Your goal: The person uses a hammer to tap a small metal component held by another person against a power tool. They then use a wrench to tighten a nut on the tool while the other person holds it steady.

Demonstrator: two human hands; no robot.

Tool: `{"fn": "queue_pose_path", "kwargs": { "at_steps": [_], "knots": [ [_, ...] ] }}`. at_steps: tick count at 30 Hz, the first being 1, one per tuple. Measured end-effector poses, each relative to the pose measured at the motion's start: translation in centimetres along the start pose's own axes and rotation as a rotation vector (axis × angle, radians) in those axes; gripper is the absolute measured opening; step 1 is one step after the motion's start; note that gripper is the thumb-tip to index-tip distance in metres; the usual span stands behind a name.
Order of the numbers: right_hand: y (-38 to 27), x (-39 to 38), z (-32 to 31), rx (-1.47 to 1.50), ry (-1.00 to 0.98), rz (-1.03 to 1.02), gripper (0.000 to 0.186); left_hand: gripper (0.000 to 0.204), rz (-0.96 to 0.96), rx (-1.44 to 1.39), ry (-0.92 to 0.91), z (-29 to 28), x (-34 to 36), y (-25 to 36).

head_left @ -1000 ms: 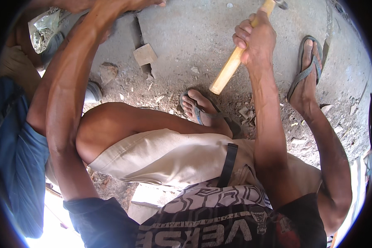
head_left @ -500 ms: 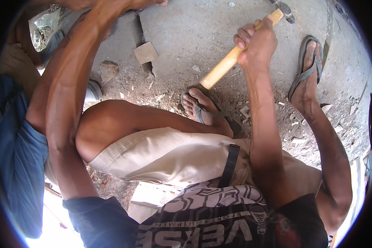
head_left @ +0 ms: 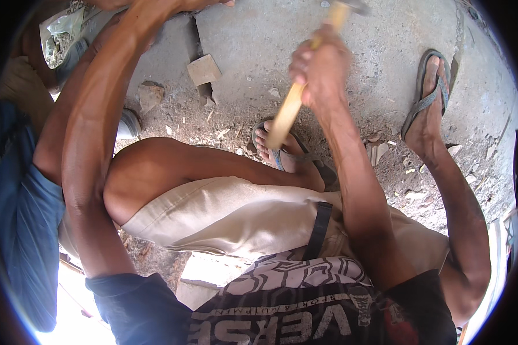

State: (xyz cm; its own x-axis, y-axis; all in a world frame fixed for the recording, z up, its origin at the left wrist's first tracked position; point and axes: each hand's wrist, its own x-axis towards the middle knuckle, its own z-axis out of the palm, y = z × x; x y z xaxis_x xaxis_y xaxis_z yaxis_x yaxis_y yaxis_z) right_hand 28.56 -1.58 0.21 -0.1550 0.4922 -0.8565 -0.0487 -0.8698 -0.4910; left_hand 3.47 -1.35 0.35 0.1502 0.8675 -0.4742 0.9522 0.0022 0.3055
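I have the right hand point(head_left: 323, 66) closed around the wooden handle of a hammer point(head_left: 289, 109), fingers wrapped about its upper half, not far below the metal head. The hammer sits near the top middle of my view, slanting so that its head meets the upper edge of the picture and the butt of the handle points down toward the wearer. Both hand and tool are blurred, and I cannot tell whether the head touches the concrete slab point(head_left: 259, 49). The butt overlaps the toes of the left foot point(head_left: 296, 165) from where I look; whether it touches them I cannot judge. The left forearm runs up to the top edge, where the left hand point(head_left: 206, 3) is mostly cut off, so I cannot tell whether it is gripping anything. Below and to the right of that hand, a square tile piece point(head_left: 204, 70) lies across a narrow gap point(head_left: 194, 37) in the slab, with a rough stone chunk point(head_left: 151, 96) to its left. Crumbled rubble point(head_left: 414, 172) spreads along the slab's near side. The right foot, in a grey flip-flop point(head_left: 427, 102), rests on the right, well apart from the hammer. Beside the left arm I see another person's blue clothing point(head_left: 26, 213).
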Motion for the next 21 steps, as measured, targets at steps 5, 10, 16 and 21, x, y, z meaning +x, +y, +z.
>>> {"fn": "queue_pose_path", "kwargs": {
  "at_steps": [5,10,16,21],
  "knots": [
    [-1.6,0.4,-1.1,-0.137,-0.146,0.067,0.036,0.018,0.084,0.029,-0.01,-0.2,-0.2,-0.5],
    [-2.8,2.4,-3.7,-0.045,-0.082,-0.056,0.034,0.016,0.053,-0.024,-0.085,-0.6,-0.2,-0.8],
    [-2.0,0.9,-1.7,-0.13,-0.174,-0.033,0.037,0.017,0.011,-0.617,-0.105,-1.8,-1.6,-1.4],
    [-1.6,1.5,-1.3,-0.486,-0.265,-0.164,0.041,0.016,-0.217,-1.007,0.446,2.1,-5.6,0.0]
  ]
}}
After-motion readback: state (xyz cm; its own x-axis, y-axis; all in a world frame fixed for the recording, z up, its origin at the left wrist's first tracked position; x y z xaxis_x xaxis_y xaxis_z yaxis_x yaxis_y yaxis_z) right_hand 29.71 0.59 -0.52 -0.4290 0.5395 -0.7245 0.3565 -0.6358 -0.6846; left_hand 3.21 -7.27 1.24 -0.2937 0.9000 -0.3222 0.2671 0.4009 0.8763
